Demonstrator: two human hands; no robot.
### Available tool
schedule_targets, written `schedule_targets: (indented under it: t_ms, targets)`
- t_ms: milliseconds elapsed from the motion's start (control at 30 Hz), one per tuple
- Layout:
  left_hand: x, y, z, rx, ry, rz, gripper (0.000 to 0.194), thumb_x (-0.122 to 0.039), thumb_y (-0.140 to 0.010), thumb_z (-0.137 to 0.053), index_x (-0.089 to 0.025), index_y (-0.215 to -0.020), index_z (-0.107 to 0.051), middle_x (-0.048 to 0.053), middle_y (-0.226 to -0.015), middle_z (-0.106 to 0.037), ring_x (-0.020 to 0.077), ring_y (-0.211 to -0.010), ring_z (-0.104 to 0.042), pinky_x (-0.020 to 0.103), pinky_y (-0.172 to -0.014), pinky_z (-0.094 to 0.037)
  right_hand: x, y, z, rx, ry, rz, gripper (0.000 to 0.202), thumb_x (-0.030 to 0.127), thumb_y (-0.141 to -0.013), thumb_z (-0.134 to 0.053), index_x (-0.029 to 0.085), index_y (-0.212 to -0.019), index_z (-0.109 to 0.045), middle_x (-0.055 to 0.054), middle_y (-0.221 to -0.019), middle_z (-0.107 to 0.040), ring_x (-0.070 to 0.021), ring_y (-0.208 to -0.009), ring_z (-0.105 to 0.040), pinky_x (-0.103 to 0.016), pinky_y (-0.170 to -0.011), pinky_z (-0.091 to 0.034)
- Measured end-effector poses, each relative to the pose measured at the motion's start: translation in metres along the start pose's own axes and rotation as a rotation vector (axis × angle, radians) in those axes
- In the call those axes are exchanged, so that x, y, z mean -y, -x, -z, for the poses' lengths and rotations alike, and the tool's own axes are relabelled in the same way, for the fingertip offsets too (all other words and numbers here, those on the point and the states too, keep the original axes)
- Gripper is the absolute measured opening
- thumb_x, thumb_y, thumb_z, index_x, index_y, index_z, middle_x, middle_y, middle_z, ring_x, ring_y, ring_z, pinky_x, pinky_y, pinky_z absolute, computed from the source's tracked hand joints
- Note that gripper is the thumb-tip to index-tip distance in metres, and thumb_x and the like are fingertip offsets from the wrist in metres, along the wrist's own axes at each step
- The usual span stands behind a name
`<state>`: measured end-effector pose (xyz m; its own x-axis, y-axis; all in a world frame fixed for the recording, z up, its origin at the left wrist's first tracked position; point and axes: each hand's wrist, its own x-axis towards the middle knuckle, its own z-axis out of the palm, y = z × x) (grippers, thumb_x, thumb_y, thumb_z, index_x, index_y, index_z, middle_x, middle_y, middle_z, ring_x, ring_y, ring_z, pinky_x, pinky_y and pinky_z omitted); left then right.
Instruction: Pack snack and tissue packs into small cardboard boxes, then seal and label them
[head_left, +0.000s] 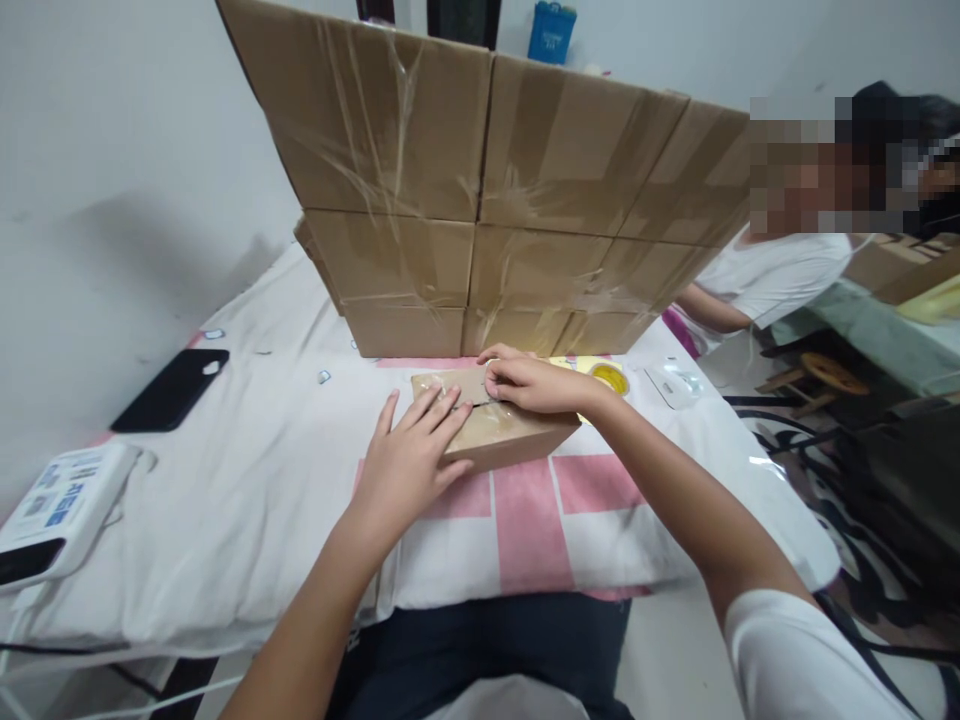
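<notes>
Across the lower and middle frame spreads a cloth-covered table (247, 520), and on it, filling the upper middle, stands a wall of cardboard cartons (551, 170), stacked three high. At the centre of the frame, in front of that wall, a small cardboard box (517, 450) lies on the cloth, a dark seam (480, 403) showing on its top. The left hand (416, 450) is spread wide over the box's left end, gripping nothing; that is a sound brace, and even pressure should stop the box from sliding or its top from gaping. The right hand (536, 385) is bent narrow over the seam; whether its fingertips pinch something there, I cannot tell. Working that seam well likely calls for short, straight movements, with the cardboard level under the left fingers. Just beyond the right wrist, at centre right, lies a yellow roll (609, 378), close enough to nudge, so mind the forearm.
</notes>
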<state>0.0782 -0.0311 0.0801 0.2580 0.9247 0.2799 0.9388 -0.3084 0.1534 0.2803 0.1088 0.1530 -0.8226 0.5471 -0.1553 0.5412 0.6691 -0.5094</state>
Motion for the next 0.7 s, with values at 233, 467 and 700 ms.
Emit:
schedule_targets:
  t_ms: [233,467,700]
  targets:
    - [0.001,0.000,-0.003,-0.002,-0.055,-0.017,0.060,-0.040,-0.095,-0.065,-0.027,-0.151,-0.051,0.004,-0.163,-0.042,0.0322,-0.151,-0.040,0.063,-0.125,-0.024,-0.007,0.004,-0.002,-0.065,-0.092,0.045,0.007,0.026,-0.095,-0.062,0.019,-0.093,-0.062,-0.012,-0.143,-0.053,-0.0295,-0.131,-0.055,-0.055,-0.117,-0.031]
    - [0.005,0.002,-0.010,-0.072,-0.097,-0.066,0.061,-0.039,-0.093,-0.064,-0.025,-0.151,-0.051,0.007,-0.161,-0.045,0.0346,-0.148,-0.044,0.063,-0.121,-0.027,-0.021,0.009,0.003,-0.031,-0.266,0.224,0.011,0.028,-0.098,-0.061,0.019,-0.091,-0.063,-0.012,-0.148,-0.050,-0.0267,-0.143,-0.043,-0.050,-0.120,-0.029]
    - [0.005,0.002,-0.012,-0.067,-0.115,-0.059,0.059,-0.039,-0.095,-0.062,-0.025,-0.151,-0.051,0.008,-0.161,-0.046,0.0333,-0.150,-0.042,0.062,-0.121,-0.027,-0.025,0.007,0.007,-0.001,-0.287,0.276,0.012,0.027,-0.099,-0.059,0.019,-0.090,-0.061,-0.012,-0.145,-0.050,-0.0234,-0.142,-0.042,-0.046,-0.122,-0.029]
